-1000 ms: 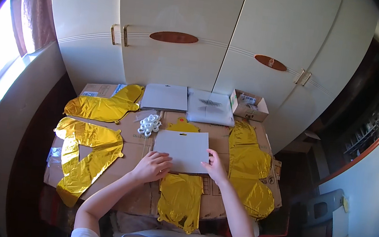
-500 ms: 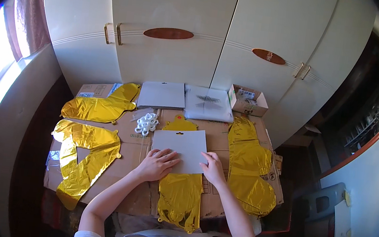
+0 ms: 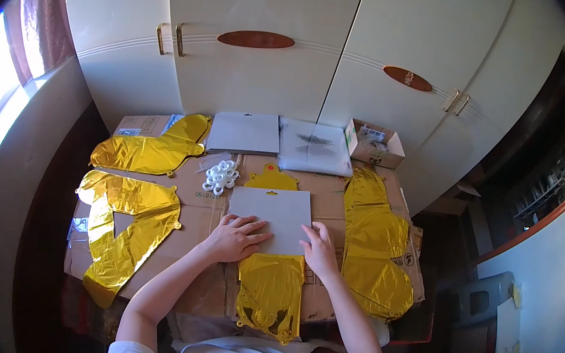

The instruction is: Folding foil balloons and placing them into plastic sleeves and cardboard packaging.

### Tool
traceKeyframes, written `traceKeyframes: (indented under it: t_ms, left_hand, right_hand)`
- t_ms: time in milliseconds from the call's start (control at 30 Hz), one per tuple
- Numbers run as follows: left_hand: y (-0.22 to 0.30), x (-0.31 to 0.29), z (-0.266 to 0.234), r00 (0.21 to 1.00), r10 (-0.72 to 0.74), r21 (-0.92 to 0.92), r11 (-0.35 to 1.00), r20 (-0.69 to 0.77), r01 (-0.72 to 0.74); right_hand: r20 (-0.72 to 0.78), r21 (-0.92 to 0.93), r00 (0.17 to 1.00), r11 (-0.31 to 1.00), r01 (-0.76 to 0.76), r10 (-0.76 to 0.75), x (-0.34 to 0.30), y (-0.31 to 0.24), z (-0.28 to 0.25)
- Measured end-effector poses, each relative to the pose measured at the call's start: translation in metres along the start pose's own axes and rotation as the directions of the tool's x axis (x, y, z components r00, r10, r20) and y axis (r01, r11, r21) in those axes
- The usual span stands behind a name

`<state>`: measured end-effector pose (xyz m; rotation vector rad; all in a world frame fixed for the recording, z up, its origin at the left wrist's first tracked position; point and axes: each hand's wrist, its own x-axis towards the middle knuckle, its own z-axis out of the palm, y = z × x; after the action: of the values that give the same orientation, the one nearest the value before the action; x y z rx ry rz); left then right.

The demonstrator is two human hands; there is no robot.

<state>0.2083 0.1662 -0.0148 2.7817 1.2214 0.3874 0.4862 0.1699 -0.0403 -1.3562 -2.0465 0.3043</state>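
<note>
I am resting my left hand on the near left part of a flat white rectangular card, its fingers spreading and lying flat. My right hand is curling at the card's right edge; whether its fingers are pinching, I cannot tell. The card is lying mid-desk, across a shiny gold foil balloon that is showing beyond its far and near edges. A cluster of small white plastic rings is sitting to the far left, on brown corrugated cardboard. Working well here is, I judge, meaning pressing evenly, steadying the right edge lightly and squaring the card, so thin foil isn't creasing.
</note>
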Motion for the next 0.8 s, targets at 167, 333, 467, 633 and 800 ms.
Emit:
traceKeyframes:
  t_ms: [167, 333, 467, 633, 800]
  left_hand:
    - [-0.002, -0.001, 0.002, 1.000, 0.005, 0.015, 1.000, -0.018, -0.005]
    - [-0.003, 0.000, 0.001, 1.000, 0.000, -0.010, 1.000, 0.020, 0.000]
    - [-0.004, 0.000, 0.003, 1.000, 0.001, -0.004, 1.000, -0.018, -0.001]
    - [-0.004, 0.001, 0.003, 1.000, -0.004, -0.009, 1.000, -0.003, 0.004]
    - [-0.008, 0.000, 0.007, 1.000, 0.001, -0.013, 1.000, 0.000, -0.001]
  right_hand:
    - [0.189, -0.128, 0.951, 0.954, 0.270, -0.244, -0.016, -0.012, -0.027]
    - [0.615, -0.060, 0.706, 0.871, 0.488, -0.353, -0.052, -0.055, -0.081]
    - [0.754, -0.089, 0.590, 0.845, 0.528, -0.290, -0.080, -0.072, -0.086]
    - [0.579, -0.105, 0.661, 0.760, 0.642, -0.478, -0.108, -0.058, -0.060]
    - [0.328, -0.057, 0.718, 0.746, 0.663, -0.613, -0.102, -0.061, -0.056]
